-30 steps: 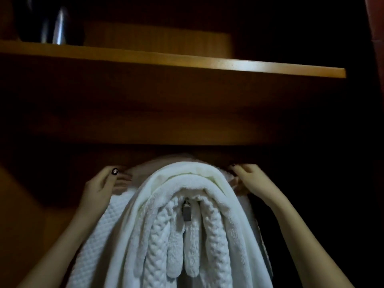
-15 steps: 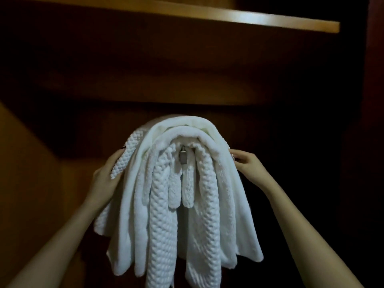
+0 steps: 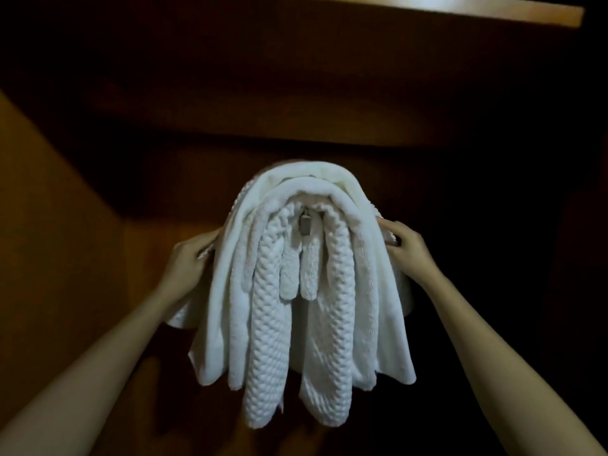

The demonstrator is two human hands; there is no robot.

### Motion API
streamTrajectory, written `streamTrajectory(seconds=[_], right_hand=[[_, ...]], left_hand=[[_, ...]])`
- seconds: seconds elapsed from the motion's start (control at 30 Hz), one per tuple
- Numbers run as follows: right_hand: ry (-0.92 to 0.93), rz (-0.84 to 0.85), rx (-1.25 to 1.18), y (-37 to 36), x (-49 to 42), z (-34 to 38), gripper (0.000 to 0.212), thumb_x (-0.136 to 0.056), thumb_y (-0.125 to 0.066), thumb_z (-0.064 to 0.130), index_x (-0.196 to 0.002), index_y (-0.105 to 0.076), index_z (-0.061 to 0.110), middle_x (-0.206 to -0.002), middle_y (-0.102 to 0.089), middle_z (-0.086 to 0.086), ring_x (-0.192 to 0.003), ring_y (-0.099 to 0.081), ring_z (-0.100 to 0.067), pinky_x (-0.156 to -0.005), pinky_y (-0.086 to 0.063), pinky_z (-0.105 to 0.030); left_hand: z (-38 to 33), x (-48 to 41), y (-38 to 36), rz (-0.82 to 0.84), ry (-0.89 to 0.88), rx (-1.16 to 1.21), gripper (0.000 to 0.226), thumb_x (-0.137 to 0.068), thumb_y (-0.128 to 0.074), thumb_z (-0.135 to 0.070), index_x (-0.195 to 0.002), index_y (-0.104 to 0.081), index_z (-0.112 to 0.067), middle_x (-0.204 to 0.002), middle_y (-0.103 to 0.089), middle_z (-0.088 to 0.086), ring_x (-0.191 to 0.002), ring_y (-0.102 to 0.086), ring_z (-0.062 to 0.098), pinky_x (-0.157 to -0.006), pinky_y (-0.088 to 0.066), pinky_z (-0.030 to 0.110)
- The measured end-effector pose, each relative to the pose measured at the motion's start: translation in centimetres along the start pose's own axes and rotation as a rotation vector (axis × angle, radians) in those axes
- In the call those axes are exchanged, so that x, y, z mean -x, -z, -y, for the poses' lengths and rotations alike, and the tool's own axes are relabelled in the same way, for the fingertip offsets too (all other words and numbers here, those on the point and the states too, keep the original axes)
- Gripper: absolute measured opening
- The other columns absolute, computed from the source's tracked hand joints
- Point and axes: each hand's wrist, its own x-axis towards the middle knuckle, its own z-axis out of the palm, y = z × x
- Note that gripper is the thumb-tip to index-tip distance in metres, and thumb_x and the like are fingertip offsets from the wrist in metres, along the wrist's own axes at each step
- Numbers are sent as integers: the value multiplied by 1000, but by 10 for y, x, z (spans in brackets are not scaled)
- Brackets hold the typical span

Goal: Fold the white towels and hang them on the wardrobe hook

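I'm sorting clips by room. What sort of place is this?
Probably inside a dark wooden wardrobe: a brown wood side panel, a lighter wooden shelf edge overhead, and white towels draped over a small grey metal hook, gripped by the left hand and right hand.

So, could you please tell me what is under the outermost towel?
Under the outermost towel hang more layered white towels, with the metal hook tip showing between them. The hook's mounting is covered.

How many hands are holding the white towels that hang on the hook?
2. The left hand grips the white towels at their left edge; the right hand pinches their right edge. Both are in plain view, one on each side of the hook.
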Motion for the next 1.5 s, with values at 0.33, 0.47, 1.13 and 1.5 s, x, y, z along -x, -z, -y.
streamTrajectory(seconds=[0.33,0.47,1.13,1.5], right_hand=[[-440,13,-578,0,28,-1,34,-103,-38,43,-136,-44,47,-99,-74,13,-101,-65,-7,-93,-49,-38],[-469,188,-564,5,27,11,59,-94,-15,70,-142,-40,46,-108,-72,15,-112,-61,-11,-89,-48,-36],[-271,46,-141,26,122,48,44,-101,-45,38,-140,-50,18,-133,-57,0,-116,-53,-11,-86,-40,-22],[-115,396,83,-27,275,152,50,-101,-44,32,-146,-38,10,-146,-43,-16,-134,-40,-31,-108,-35,-46]], left_hand=[[12,16,-8,164,512,702,58,-84,-38,-68,-121,-61,-30,-130,-60,-6,-122,-53,9,-100,-40,30],[11,7,8,282,560,782,87,-78,-30,-80,-138,-50,-20,-141,-51,3,-134,-42,20,-114,-25,48],[-87,115,15,18,332,-9,38,-100,-43,-35,-134,-52,-19,-130,-56,-3,-118,-53,15,-91,-39,26],[-163,287,80,264,423,-770,57,-98,-43,-45,-148,-29,-21,-154,-29,5,-142,-23,25,-112,-27,44]])
